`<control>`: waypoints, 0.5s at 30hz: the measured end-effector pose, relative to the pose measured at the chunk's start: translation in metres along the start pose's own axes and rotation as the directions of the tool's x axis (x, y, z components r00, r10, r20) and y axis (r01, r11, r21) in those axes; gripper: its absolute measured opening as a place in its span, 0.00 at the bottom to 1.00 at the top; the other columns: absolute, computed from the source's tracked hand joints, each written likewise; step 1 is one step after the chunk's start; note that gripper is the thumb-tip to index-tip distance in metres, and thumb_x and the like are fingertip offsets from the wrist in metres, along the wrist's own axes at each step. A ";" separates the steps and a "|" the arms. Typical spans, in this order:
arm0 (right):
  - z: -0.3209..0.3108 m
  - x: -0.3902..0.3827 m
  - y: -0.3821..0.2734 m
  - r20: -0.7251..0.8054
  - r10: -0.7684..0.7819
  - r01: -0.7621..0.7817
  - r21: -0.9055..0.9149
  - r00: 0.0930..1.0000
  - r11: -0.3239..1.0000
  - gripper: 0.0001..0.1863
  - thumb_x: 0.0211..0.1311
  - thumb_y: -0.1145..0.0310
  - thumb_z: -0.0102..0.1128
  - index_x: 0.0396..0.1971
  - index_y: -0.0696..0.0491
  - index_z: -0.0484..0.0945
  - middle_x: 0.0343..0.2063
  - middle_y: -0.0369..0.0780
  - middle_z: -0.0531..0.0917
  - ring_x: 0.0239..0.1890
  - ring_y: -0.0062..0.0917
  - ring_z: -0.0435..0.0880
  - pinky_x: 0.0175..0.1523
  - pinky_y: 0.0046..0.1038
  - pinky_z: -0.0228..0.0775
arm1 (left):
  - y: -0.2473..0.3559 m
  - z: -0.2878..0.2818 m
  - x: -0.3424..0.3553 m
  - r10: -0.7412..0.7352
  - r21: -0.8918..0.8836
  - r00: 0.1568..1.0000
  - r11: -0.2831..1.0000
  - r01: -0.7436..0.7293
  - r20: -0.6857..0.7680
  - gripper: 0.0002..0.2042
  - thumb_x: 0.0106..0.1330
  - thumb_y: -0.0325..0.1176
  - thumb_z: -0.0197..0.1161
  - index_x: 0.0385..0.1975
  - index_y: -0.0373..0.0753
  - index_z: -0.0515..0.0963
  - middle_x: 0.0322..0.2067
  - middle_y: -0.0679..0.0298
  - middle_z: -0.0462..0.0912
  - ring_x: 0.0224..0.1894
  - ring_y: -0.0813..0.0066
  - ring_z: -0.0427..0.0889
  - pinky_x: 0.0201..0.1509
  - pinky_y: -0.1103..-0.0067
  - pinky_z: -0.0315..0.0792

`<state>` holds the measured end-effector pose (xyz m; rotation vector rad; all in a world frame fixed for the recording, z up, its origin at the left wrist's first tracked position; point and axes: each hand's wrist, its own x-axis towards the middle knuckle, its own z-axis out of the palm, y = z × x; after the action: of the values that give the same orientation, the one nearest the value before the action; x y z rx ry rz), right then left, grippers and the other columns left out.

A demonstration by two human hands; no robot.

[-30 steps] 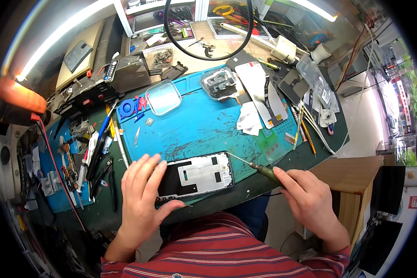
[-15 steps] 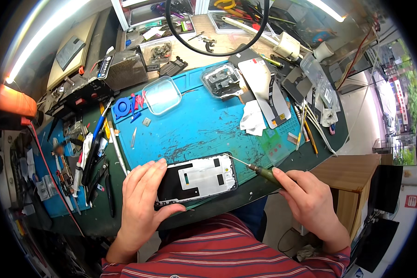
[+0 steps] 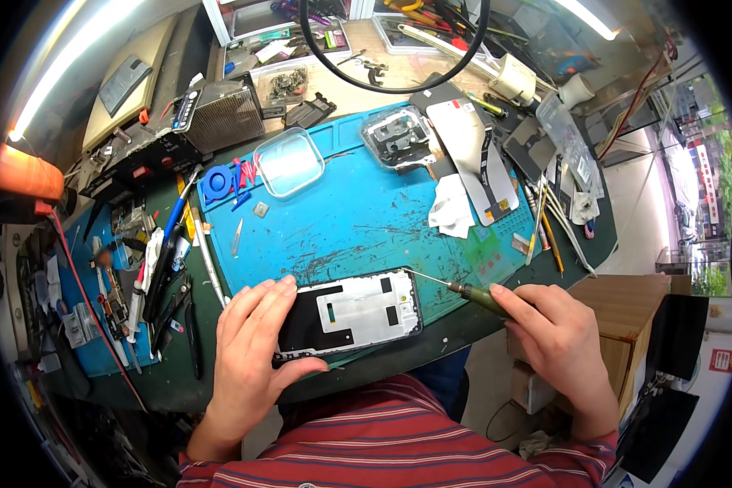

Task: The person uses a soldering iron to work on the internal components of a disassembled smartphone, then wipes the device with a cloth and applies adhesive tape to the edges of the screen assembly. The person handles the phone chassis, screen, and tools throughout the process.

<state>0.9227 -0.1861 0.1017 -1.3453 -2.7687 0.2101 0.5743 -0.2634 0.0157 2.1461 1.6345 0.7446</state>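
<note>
A phone frame [image 3: 359,315] with a black and silver-white inner face lies at the mat's near edge. My left hand [image 3: 252,337] grips its left end, fingers over the far edge and thumb along the near one. My right hand [image 3: 557,329] holds a slim awl-like tool by its green handle [image 3: 481,298]. The tool's thin metal shaft slants to the frame's far right corner, where its tip touches or nearly touches the rim. Whether the tip is hooked or straight is too small to tell.
A blue work mat [image 3: 333,228] covers the bench. On it are a clear plastic box [image 3: 289,164], a parts tray [image 3: 398,137], a white tissue [image 3: 450,207] and a phone screen panel [image 3: 476,163]. Pliers [image 3: 192,325] and pens lie left; tweezers [image 3: 568,232] lie right. A black ring [image 3: 394,91] hangs overhead.
My right hand has moved slightly right, and the tool lies at a flatter angle, its tip shifting outward at the frame's corner. My left hand keeps its grip. The whole view has shifted a little.
</note>
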 end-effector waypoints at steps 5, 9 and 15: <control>0.003 0.004 0.003 -0.014 -0.042 0.042 -0.001 0.999 0.999 0.30 0.50 0.79 0.67 0.58 0.47 0.85 0.37 0.36 0.82 0.33 0.29 0.81 0.34 0.30 0.76 | 0.001 -0.001 0.000 -0.008 -0.006 1.000 1.000 0.008 0.003 0.45 0.47 0.45 0.80 0.68 0.33 0.72 0.64 0.54 0.80 0.65 0.52 0.76 0.71 0.56 0.66; 0.001 0.004 0.004 -0.007 -0.054 0.053 -0.044 0.999 0.998 0.31 0.49 0.79 0.66 0.58 0.47 0.85 0.38 0.36 0.82 0.33 0.28 0.81 0.34 0.29 0.76 | 0.000 0.000 0.000 -0.005 -0.009 1.000 1.000 0.005 -0.001 0.45 0.47 0.45 0.80 0.67 0.33 0.72 0.64 0.54 0.80 0.66 0.52 0.76 0.72 0.56 0.66; 0.003 0.007 -0.003 -0.001 -0.057 0.056 -0.064 0.998 0.996 0.27 0.52 0.79 0.70 0.55 0.50 0.86 0.37 0.37 0.83 0.32 0.29 0.81 0.34 0.31 0.75 | 0.000 -0.002 0.001 -0.004 -0.013 1.000 1.000 0.004 0.004 0.45 0.47 0.45 0.80 0.68 0.33 0.72 0.65 0.54 0.80 0.66 0.52 0.76 0.72 0.56 0.66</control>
<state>0.9156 -0.1833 0.0995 -1.2772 -2.8294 0.1181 0.5739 -0.2627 0.0175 2.1331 1.6270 0.7470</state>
